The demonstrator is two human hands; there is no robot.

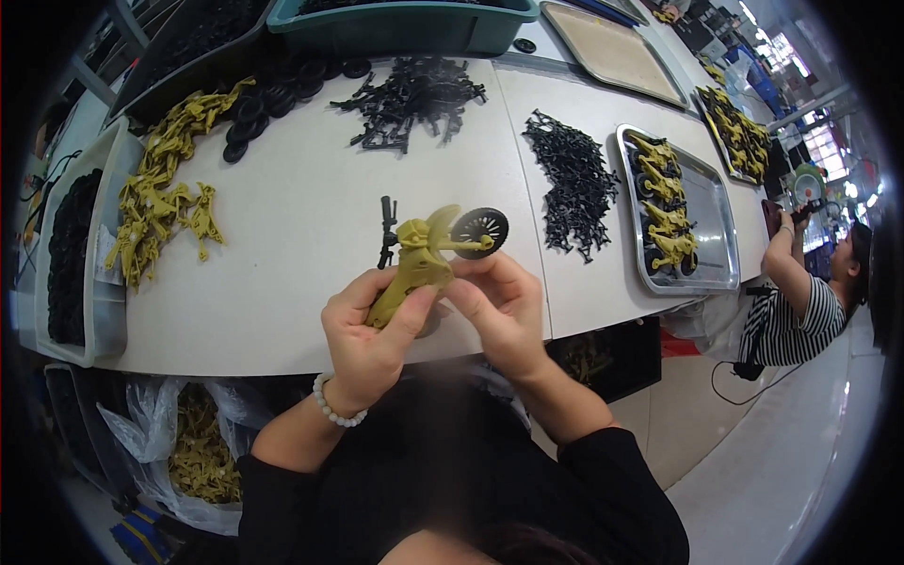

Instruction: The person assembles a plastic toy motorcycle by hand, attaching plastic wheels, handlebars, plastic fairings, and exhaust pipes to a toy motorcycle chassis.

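A yellow-green toy motorcycle (pixel 419 266) is held up over the near edge of the table, between my two hands. Black handlebars (pixel 388 231) stick out at its left, and a black spoked wheel (pixel 479 233) is fitted at its right end. My left hand (pixel 372 325) wraps round the lower part of the body, thumb on top. At the other side my right hand (pixel 499 297) pinches the body with thumb and fingers, just below the wheel. Whatever lies under my fingertips is hidden.
Yellow body parts (pixel 155 217), black wheels (pixel 250 118), black handlebar parts (pixel 419 99) and small black pieces (pixel 570 179) lie in heaps. A metal tray (pixel 713 231) holds several motorcycles. A white bin (pixel 108 254) and a green bin (pixel 405 36) border the table. Another person (pixel 800 301) works at right.
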